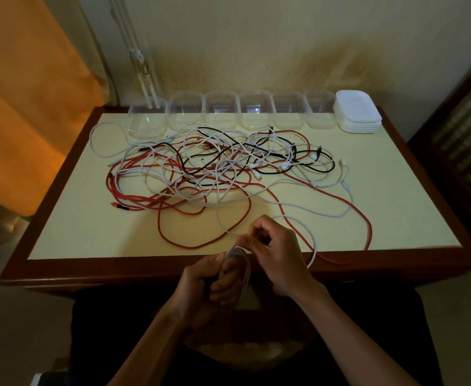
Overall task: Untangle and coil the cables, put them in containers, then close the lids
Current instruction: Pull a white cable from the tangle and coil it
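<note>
Head view: a wood-framed bench (61,218) with a matte cream top carries a red, white and black cable tangle (215,168), six clear empty containers (255,112), six stacked white lids (358,112), while left hand (215,280) grips a white cable coil (240,263) and right hand (273,246) fingers pinch its strand.
</note>
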Tool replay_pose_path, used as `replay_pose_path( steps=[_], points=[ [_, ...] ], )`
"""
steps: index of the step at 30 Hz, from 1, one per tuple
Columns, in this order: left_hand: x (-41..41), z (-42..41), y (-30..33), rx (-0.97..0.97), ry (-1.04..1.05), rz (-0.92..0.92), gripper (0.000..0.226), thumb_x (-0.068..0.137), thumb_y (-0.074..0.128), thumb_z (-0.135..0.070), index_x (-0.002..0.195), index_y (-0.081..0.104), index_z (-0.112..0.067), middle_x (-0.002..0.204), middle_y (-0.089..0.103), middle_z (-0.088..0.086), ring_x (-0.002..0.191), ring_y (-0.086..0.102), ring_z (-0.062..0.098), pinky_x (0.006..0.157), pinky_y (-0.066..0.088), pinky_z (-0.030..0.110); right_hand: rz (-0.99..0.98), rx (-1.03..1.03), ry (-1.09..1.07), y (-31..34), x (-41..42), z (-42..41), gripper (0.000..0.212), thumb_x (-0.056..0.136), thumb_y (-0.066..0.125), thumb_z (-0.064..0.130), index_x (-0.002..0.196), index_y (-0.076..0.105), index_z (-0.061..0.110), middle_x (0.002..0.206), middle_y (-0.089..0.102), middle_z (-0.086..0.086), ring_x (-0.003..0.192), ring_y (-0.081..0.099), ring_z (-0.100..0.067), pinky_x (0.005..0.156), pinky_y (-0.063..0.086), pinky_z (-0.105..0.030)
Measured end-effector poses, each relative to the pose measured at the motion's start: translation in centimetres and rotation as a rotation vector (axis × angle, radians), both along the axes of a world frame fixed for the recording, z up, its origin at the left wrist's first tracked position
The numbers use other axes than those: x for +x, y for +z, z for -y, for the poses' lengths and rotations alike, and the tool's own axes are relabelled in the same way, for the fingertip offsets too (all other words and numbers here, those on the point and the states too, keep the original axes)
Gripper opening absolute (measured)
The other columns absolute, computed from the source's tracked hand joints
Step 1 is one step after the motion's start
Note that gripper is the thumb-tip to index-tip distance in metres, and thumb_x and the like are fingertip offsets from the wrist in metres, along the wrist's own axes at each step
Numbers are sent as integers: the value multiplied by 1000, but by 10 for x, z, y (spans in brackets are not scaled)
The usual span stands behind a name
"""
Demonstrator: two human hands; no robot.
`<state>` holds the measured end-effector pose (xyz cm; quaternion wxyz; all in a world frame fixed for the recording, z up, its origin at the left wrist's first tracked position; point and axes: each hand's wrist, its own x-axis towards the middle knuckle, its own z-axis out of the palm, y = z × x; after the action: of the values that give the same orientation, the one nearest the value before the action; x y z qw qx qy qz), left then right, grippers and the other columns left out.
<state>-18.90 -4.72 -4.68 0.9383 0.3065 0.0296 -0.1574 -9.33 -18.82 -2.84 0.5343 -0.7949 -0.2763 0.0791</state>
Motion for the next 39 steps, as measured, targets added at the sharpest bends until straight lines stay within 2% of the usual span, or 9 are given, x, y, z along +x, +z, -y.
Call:
replay_pose_path(
  steps=[5, 11, 16, 20, 23, 27, 30, 34, 39],
  points=[
    [6, 13, 5, -426, 104, -9, 23, 101, 38, -16, 86, 55, -8, 61, 32, -4, 52, 27, 9, 53, 27, 24, 115, -26, -43, -2, -5, -8, 22, 97, 53, 37, 92, 63, 18, 77, 66, 10, 74, 64, -4, 61, 52, -20],
    [17, -14, 30, -544, 463, -118, 16, 97, 47, -13, 83, 53, -12, 68, 35, -7, 58, 33, 8, 61, 34, 22, -28, -354, 83, -16, -16, 7, 17, 101, 54, 28, 93, 69, 24, 63, 59, 18, 67, 61, 2, 68, 47, -19],
    [20, -34, 9, 82, 781, -312, 18, 100, 34, -16, 85, 44, -15, 66, 41, -2, 60, 41, 11, 70, 37, 28, -99, -601, 359, 5, -34, 11, 21, 102, 51, 32, 114, 67, 25, 85, 67, 12, 71, 61, 1, 69, 48, -16],
    [11, -18, -9, 797, 559, -125, 35, 100, 35, -33, 90, 44, 0, 73, 48, 9, 64, 48, 19, 63, 44, 29, -9, -588, 404, 33, -35, -1, 18, 100, 55, 27, 109, 69, 21, 90, 68, 8, 75, 60, -2, 66, 42, -12],
    [5, -8, -13, 965, 328, -2, 36, 103, 34, -26, 98, 46, 8, 79, 54, 15, 67, 52, 22, 62, 48, 27, 18, -451, 330, 46, -21, -6, 18, 98, 58, 18, 110, 72, 18, 101, 71, 5, 87, 63, -1, 74, 47, -9],
    [3, -6, -11, 866, 136, -1, 25, 97, 40, -20, 101, 53, 2, 72, 55, 11, 63, 49, 22, 59, 42, 31, -2, -328, 262, 43, -1, -8, 15, 94, 64, 12, 105, 74, 15, 99, 72, 5, 80, 59, 10, 72, 44, -1],
    [2, -2, -4, 632, 120, -55, 24, 89, 42, -28, 92, 51, -6, 64, 41, 8, 54, 33, 19, 52, 28, 30, -26, -249, 191, 36, 7, -9, 12, 90, 69, 11, 100, 75, 11, 88, 69, 12, 80, 59, 16, 72, 45, -2],
    [0, 3, -1, 464, 128, -10, 27, 95, 38, -33, 86, 49, -9, 63, 27, 8, 53, 14, 23, 54, 13, 39, -40, -180, 107, 24, 13, -9, 7, 87, 73, 11, 94, 76, 12, 83, 69, 13, 82, 64, 9, 72, 47, -4],
    [2, 7, 5, 283, 135, 11, 23, 94, 41, -30, 82, 46, -11, 57, 25, 3, 44, 20, 14, 48, 15, 33, -130, -61, 59, 9, 11, -6, 9, 90, 69, 10, 95, 76, 13, 86, 73, 9, 85, 68, -1, 74, 53, -15]
  ],
)
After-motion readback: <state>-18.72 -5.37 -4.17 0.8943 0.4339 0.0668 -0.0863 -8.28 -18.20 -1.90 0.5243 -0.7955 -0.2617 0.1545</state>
